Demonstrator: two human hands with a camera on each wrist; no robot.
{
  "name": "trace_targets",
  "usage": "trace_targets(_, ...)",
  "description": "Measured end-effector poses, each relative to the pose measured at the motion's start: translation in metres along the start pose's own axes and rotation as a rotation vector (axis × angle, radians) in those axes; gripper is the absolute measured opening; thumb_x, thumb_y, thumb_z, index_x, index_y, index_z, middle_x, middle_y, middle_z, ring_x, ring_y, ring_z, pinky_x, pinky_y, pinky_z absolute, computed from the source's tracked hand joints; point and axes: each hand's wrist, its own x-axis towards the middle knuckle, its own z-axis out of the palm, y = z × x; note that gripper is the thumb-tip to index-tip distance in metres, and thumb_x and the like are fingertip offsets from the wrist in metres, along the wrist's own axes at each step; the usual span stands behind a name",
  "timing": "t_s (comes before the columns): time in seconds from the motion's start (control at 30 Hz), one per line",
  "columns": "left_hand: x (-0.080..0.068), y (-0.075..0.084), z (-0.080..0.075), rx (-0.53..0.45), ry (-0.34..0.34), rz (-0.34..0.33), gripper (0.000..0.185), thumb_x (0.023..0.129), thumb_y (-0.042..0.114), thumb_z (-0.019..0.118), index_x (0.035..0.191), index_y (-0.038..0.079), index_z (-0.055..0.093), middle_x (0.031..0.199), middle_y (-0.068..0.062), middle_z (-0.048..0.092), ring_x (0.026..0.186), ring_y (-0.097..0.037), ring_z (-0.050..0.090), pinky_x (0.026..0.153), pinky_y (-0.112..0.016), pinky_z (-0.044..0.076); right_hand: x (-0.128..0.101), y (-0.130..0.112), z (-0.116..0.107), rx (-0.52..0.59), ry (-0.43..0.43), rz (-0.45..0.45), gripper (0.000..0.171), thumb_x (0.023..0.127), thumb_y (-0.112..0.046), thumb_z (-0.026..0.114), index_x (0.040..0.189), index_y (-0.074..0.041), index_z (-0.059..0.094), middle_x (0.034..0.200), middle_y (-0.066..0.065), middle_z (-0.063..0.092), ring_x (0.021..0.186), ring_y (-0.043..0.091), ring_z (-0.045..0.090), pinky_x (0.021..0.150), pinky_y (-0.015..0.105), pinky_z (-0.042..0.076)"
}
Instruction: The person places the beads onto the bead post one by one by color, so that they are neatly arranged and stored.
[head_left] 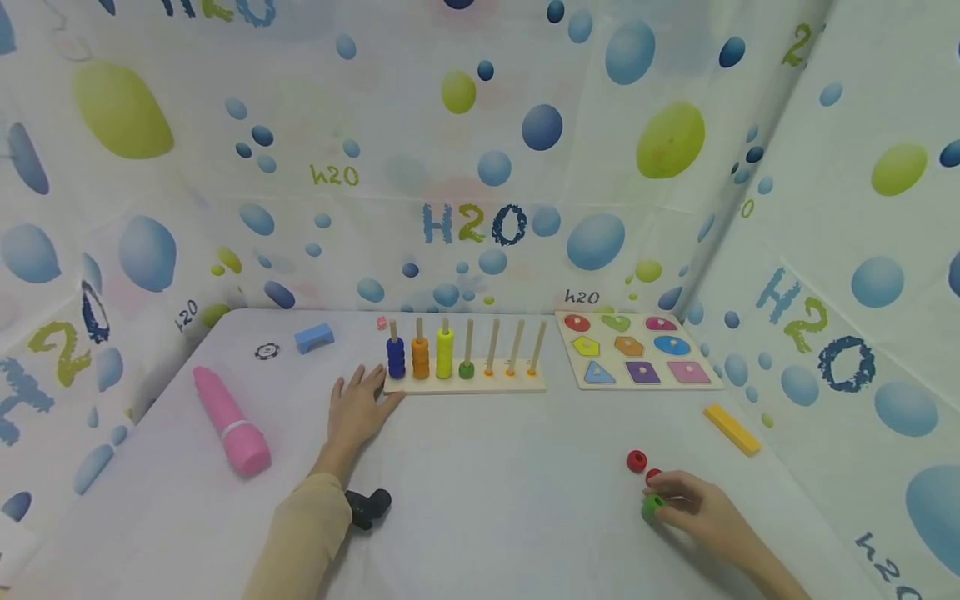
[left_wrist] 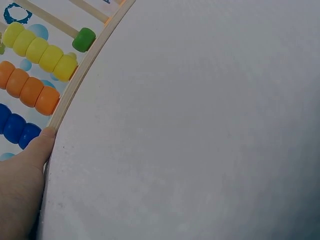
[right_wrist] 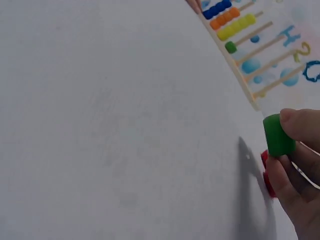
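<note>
While my left hand [head_left: 358, 408] lies flat, fingers straight, touching the left end of the wooden peg rack [head_left: 465, 385], its pegs carry blue, orange, yellow and one green stack. Right of that: a loose red ring [head_left: 636, 461]; my right hand [head_left: 693, 502] pinching a green ring [head_left: 652, 506].

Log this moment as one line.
left hand: steadies peg board | right hand: pinches green bead | red bead: on table
</note>
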Motion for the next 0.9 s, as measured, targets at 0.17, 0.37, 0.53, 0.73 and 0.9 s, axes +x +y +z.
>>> trace_targets(0.17, 0.000, 0.000, 0.000, 0.011, 0.002, 0.001, 0.070, 0.091, 0.051, 0.054, 0.142, 0.004, 0.041, 0.147, -0.015, 0.037, 0.140, -0.039, 0.017, 0.112, -0.058, 0.000, 0.028, -0.021, 0.009, 0.059, 0.062, -0.154, 0.032, 0.086, -0.012, 0.070, 0.115, -0.003, 0.059, 0.108, 0.006, 0.067, 0.096, 0.012, 0.063, 0.083, 0.023, 0.053)
trace_targets(0.37, -0.001, 0.001, 0.001, 0.006, 0.007, 0.001, 0.070, 0.091, 0.050, 0.055, 0.141, 0.003, 0.041, 0.146, -0.016, 0.038, 0.139, -0.039, 0.018, 0.112, -0.058, 0.000, 0.067, -0.079, 0.022, 0.066, 0.124, -0.363, 0.034, 0.083, 0.007, 0.066, 0.115, 0.002, 0.056, 0.106, 0.017, 0.066, 0.096, 0.028, 0.064, 0.082, 0.043, 0.053)
trace_targets(0.53, -0.002, 0.000, 0.002, 0.004, 0.007, 0.003, 0.070, 0.091, 0.051, 0.054, 0.141, 0.003, 0.042, 0.147, -0.015, 0.038, 0.139, -0.039, 0.018, 0.112, -0.058, 0.001, 0.108, -0.094, 0.034, 0.073, 0.154, -0.403, 0.036, 0.084, 0.004, 0.067, 0.118, -0.002, 0.056, 0.109, 0.012, 0.067, 0.099, 0.021, 0.064, 0.085, 0.034, 0.053)
trace_targets(0.73, 0.000, -0.001, 0.001, 0.003, 0.011, 0.002, 0.071, 0.091, 0.052, 0.053, 0.142, 0.004, 0.042, 0.147, -0.014, 0.038, 0.140, -0.038, 0.018, 0.112, -0.058, 0.001, 0.151, -0.115, 0.045, 0.095, 0.195, -0.439, 0.035, 0.086, 0.000, 0.066, 0.119, -0.002, 0.056, 0.110, 0.013, 0.065, 0.102, 0.024, 0.062, 0.087, 0.034, 0.053)
trace_targets(0.9, 0.001, -0.002, 0.002, 0.007, 0.004, -0.002, 0.071, 0.091, 0.053, 0.053, 0.142, 0.005, 0.042, 0.147, -0.014, 0.038, 0.140, -0.038, 0.018, 0.112, -0.058, 0.000, 0.170, -0.157, 0.053, 0.156, 0.179, -0.466, 0.034, 0.084, 0.007, 0.064, 0.117, 0.006, 0.055, 0.108, 0.021, 0.064, 0.102, 0.031, 0.061, 0.089, 0.039, 0.052)
